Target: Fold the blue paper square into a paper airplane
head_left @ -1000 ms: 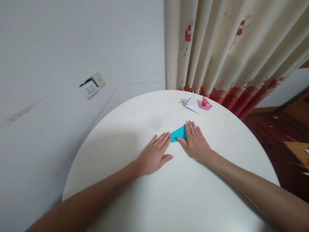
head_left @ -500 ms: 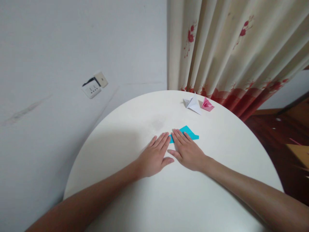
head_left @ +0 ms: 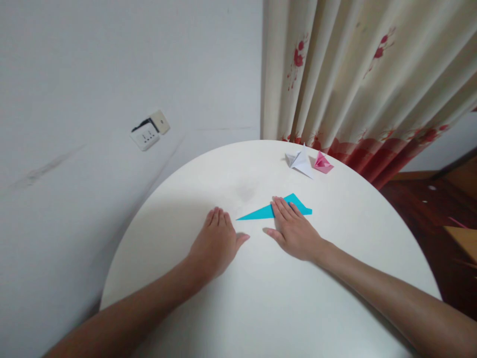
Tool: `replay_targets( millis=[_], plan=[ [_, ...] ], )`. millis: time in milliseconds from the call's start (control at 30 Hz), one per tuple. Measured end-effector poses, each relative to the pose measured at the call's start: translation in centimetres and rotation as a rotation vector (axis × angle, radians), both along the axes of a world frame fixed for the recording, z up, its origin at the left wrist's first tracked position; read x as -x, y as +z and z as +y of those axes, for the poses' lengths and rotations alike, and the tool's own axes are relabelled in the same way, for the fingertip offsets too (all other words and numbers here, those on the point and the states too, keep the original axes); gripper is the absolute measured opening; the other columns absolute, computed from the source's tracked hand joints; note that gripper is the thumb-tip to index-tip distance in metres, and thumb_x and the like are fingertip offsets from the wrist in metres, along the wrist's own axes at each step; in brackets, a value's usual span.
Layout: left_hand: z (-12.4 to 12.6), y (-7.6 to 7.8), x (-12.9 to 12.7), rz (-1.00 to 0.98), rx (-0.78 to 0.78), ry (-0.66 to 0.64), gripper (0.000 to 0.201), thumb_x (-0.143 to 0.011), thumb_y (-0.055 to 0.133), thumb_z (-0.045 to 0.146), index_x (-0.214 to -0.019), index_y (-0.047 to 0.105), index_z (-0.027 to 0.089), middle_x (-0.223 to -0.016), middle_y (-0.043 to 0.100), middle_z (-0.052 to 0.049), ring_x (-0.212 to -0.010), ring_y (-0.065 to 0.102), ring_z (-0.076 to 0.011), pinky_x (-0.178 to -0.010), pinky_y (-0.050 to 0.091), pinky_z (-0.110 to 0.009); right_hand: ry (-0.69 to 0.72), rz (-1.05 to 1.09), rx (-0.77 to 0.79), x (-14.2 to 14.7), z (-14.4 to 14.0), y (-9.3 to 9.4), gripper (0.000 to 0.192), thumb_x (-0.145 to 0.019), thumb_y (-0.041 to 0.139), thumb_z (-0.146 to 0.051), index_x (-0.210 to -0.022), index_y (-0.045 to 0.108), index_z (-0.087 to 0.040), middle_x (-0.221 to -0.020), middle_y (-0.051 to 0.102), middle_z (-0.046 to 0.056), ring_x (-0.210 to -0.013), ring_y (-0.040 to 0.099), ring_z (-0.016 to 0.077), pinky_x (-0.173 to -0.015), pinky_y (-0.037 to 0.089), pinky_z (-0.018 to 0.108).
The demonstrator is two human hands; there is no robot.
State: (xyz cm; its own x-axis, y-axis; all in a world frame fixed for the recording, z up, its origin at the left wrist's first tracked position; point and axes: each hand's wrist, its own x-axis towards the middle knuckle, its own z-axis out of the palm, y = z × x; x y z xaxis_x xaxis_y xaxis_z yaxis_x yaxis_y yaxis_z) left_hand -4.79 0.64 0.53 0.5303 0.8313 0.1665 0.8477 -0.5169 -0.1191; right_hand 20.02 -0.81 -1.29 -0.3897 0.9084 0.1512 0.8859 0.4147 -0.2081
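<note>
Right hand (head_left: 294, 231) flat on blue paper (head_left: 257, 214)

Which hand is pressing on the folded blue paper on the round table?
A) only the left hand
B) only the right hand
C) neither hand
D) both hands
B: the right hand lies flat on the blue paper, while the left hand rests on the table beside the paper's tip.
</note>
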Motion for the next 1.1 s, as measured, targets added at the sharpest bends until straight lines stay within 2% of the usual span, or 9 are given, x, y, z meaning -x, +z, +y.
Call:
replay_targets(
  millis=[67,167,267,433,567,733,900,1100],
  plan=[
    [0.8,0.3,-0.7,-0.107,-0.025,-0.037,0.067,-0.102,0.041,0.050,-0.139,0.051,-0.005,-0.142,0.054,-0.032,-0.140,0.046,-0.0411,-0.117,0.035,-0.057,-0.008,-0.008,0.002,-0.3,0.3,-0.1,0.086,-0.102,0.025,-0.065,-0.156,0.028,0.002,-0.164,0.021,0.025,-0.154,0.015,0.0333,-0.124,0.020,0.055],
    [1.9,0.2,-2.0,-0.241,0.043,-0.225,0.046,-0.104,0.042,0.035,-0.143,0.051,0.011,-0.150,0.052,-0.017,-0.142,0.045,-0.0293,-0.118,0.037,-0.048,0.025,0.001,0.010,-0.7,0.5,-0.1,0.083,-0.103,0.026,-0.063,-0.157,0.028,0.000,-0.164,0.022,0.024,-0.154,0.016,0.0324,-0.124,0.020,0.055],
    [2.5,-0.1,-2.8,-0.324,0.111,-0.307,0.032,-0.102,0.051,0.029,-0.130,0.063,0.020,-0.135,0.062,-0.010,-0.127,0.056,-0.0246,-0.111,0.045,-0.042,0.070,0.030,0.010,-0.9,0.5,0.1,0.077,-0.104,0.028,-0.061,-0.157,0.031,-0.005,-0.164,0.025,0.021,-0.154,0.018,0.0304,-0.123,0.022,0.055],
    [3.1,-0.4,-2.5,-0.366,0.126,-0.289,0.015,-0.096,0.063,0.025,-0.104,0.075,0.023,-0.106,0.065,-0.007,-0.101,0.059,-0.0224,-0.090,0.051,-0.037,0.081,0.032,0.017,-0.8,0.2,0.3,0.074,-0.105,0.028,-0.058,-0.156,0.035,-0.005,-0.163,0.028,0.020,-0.153,0.021,0.0291,-0.124,0.023,0.053],
    [3.3,-0.3,-2.3,-0.399,0.179,-0.289,0.012,-0.096,0.065,0.023,-0.099,0.076,0.022,-0.094,0.064,-0.004,-0.089,0.059,-0.0183,-0.080,0.048,-0.031,0.068,0.027,0.019,-0.6,0.1,0.4,0.074,-0.105,0.029,-0.058,-0.155,0.036,-0.004,-0.163,0.028,0.021,-0.153,0.022,0.0301,-0.123,0.023,0.054],
    [3.5,-0.1,-2.4,-0.352,0.180,-0.270,0.016,-0.098,0.061,0.025,-0.097,0.077,0.022,-0.081,0.060,-0.002,-0.077,0.056,-0.0168,-0.073,0.044,-0.029,0.098,0.028,-0.044,0.2,-0.6,1.0,0.067,-0.105,0.034,-0.052,-0.155,0.037,-0.007,-0.163,0.029,0.018,-0.153,0.022,0.0298,-0.124,0.022,0.054],
    [3.8,0.5,-2.6,-0.371,0.242,-0.222,0.025,-0.099,0.058,0.025,-0.084,0.077,0.020,-0.076,0.057,-0.001,-0.074,0.056,-0.0156,-0.069,0.041,-0.027,0.187,0.015,-0.096,1.3,-1.6,1.3,0.062,-0.105,0.038,-0.047,-0.155,0.039,-0.009,-0.163,0.031,0.016,-0.153,0.023,0.0285,-0.125,0.021,0.053],
    [4.3,0.1,-2.5,-0.451,0.332,-0.156,0.025,-0.099,0.058,0.027,-0.085,0.079,0.024,-0.076,0.058,0.000,-0.072,0.057,-0.0140,-0.067,0.038,-0.026,0.158,-0.007,-0.129,1.1,-1.6,0.9,0.069,-0.104,0.039,-0.052,-0.157,0.033,-0.008,-0.165,0.024,0.018,-0.154,0.017,0.0311,-0.124,0.020,0.057]
  ],
)
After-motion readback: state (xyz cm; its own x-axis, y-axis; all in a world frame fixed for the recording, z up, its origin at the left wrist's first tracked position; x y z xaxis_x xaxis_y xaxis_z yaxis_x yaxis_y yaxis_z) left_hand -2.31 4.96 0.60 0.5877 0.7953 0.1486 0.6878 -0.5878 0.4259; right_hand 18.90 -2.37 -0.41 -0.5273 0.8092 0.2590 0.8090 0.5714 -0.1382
